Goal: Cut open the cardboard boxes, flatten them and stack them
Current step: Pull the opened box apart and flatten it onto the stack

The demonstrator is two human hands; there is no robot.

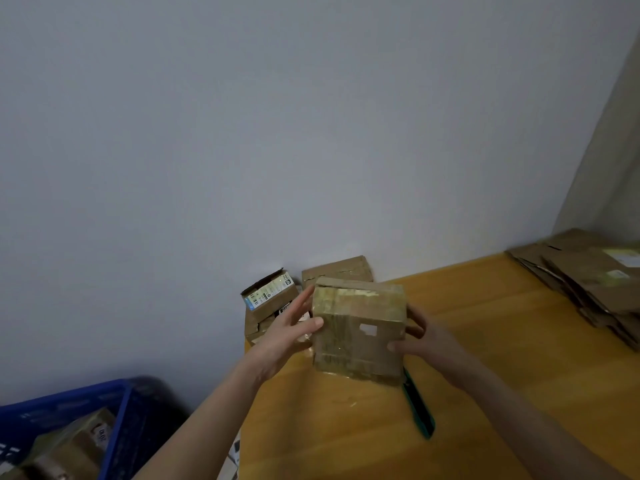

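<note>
My left hand (289, 329) and right hand (427, 342) grip the taped box (360, 336); best set it seam-up beside the knife (419, 408).

table (485, 358) | flattened cardboard stack (588, 282) far right | labelled box (268, 306), plain box (341, 268) by wall | teal cutter (419, 407) centre

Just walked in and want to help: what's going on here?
A person holds a taped box above the table, left hand and right hand gripping its sides. It looks still sealed. A green knife lies untouched on the table beneath. Flattened cardboard is stacked at the far right; two more boxes sit by the wall.
</note>
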